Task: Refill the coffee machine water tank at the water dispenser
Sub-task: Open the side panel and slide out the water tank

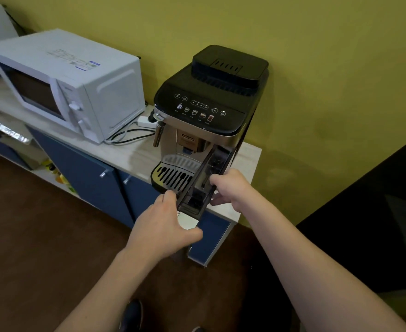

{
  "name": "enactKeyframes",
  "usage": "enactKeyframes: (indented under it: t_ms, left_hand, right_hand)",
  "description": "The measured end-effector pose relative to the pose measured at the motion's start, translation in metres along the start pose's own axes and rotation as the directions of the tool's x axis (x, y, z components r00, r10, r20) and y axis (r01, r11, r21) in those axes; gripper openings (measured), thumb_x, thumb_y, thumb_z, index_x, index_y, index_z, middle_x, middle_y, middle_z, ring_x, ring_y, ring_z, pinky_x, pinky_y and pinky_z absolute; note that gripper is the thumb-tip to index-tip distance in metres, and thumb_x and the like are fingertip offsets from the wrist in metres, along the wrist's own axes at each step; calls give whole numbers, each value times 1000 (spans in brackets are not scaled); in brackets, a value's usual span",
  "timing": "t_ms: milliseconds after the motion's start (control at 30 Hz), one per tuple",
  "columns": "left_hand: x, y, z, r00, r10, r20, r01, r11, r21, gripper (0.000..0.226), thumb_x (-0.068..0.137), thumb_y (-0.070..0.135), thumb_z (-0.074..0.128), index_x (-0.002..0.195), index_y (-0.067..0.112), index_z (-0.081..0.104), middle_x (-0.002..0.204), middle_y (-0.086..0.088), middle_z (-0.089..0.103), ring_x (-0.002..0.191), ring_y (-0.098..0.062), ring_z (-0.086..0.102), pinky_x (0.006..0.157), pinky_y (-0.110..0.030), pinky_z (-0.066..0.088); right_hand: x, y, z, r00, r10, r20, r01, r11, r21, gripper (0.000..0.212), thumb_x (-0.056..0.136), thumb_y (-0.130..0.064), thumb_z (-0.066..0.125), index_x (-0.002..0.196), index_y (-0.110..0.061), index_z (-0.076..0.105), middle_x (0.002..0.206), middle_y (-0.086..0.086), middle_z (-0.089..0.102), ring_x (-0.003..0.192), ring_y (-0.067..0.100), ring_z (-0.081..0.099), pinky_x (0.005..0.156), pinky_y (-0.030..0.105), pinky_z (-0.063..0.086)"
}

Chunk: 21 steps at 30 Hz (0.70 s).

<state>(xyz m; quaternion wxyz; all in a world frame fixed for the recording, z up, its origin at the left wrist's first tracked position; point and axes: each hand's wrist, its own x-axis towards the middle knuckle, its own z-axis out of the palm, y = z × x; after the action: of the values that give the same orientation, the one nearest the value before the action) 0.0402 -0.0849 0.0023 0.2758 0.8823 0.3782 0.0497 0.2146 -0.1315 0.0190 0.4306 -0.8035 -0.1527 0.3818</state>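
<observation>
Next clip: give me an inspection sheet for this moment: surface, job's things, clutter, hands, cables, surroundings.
Surface: light wood-look countertop over blue cabinet doors.
Job's things: coffee machine stands at the counter's right end; its water tank is slid partway out of the front right side, tilted toward the person. Water level cannot be told. No water dispenser in view.
Clutter: white microwave left of the machine.
Hands: left hand touches the tank's left front edge; right hand has a grip on its right side.
Cables: white power strip and looped black and white cords between microwave and machine.
Surroundings: yellow-green wall, brown floor.
</observation>
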Motion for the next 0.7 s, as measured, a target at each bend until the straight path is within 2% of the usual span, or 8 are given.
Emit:
enactKeyframes:
  t_ms: [133, 200, 300, 400, 467, 567, 700]
  left_hand:
    - [-23, -2, 0, 999, 18, 36, -19, 1000, 24, 60, 61, 62, 69, 100, 27, 41, 95, 9, 50, 85, -13, 56, 70, -34, 55]
    - [-30, 4, 1, 998, 53, 47, -54, 998, 40, 59, 61, 62, 69, 100, 28, 40, 95, 10, 49, 85, -11, 55, 68, -32, 53]
    - [-30, 22, 5, 989, 127, 70, -130, 991, 45, 56, 64, 61, 69, 99, 29, 39, 95, 11, 48, 84, -9, 53, 61, -26, 42]
    - [-22, 45, 13, 978, 176, 108, -178, 984, 12, 59, 64, 62, 69, 103, 29, 41, 98, 10, 50, 87, -11, 55, 68, -29, 49]
    - [-15, 61, 18, 972, 211, 106, -212, 977, -7, 59, 64, 61, 69, 104, 27, 42, 99, 8, 53, 87, -13, 56, 73, -34, 54]
    - [-5, 81, 21, 964, 254, 72, -251, 967, -47, 55, 66, 56, 68, 103, 25, 41, 98, 7, 52, 86, -14, 56, 68, -32, 50]
    - [17, 101, 28, 960, 279, 8, -277, 957, -87, 54, 67, 53, 69, 102, 24, 40, 96, 7, 47, 80, -13, 53, 57, -27, 39]
  right_hand:
    - [-15, 14, 1, 1000, 29, -8, -29, 1000, -1, 10, 90, -10, 58, 99, -7, 60, 85, 13, 71, 70, 29, 74, 63, 40, 64]
    - [-23, 21, -8, 998, 51, -34, -51, 999, 15, 1, 90, -9, 58, 91, -9, 58, 79, 13, 68, 65, 29, 72, 60, 37, 63]
    - [-32, 33, -31, 992, 79, -103, -75, 997, 35, 8, 89, -10, 60, 94, -6, 56, 83, 17, 69, 65, 32, 73, 62, 44, 64]
    - [-38, 39, -59, 979, 79, -187, -69, 996, 59, 9, 88, -10, 60, 85, -7, 53, 80, 20, 68, 57, 32, 71, 58, 45, 63]
    - [-39, 37, -77, 966, 69, -251, -56, 997, 60, 11, 85, -13, 62, 83, -5, 55, 80, 20, 68, 63, 36, 72, 64, 52, 62]
    - [-33, 31, -99, 946, 19, -323, -2, 999, 51, 30, 73, -22, 64, 92, 1, 61, 79, 19, 67, 77, 42, 72, 69, 65, 57]
    - [-17, 12, -121, 938, -32, -344, 70, 993, 97, 5, 80, -10, 60, 83, -5, 60, 78, 19, 65, 68, 38, 69, 65, 59, 60]
